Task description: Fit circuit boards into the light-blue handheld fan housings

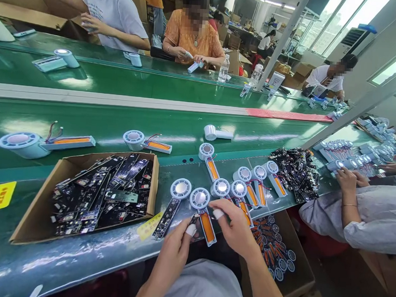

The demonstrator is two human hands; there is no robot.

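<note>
Green workbench (170, 168): right of the carton (35, 204), left hand (175, 239) pinches a board (194, 219) beside a fan (199, 198); right hand (237, 226), half-curled, nears its rim, grip unclear. Apparently pairing parts; lining-up needed next.

My bare forearms (267, 280) angled forward and inward, the left grip (178, 241) pinched together with its thumb (191, 230) wrapped in white, the right grip (238, 226) curved, index finger (221, 204) extended beyond a likewise white-wrapped thumb.
</note>
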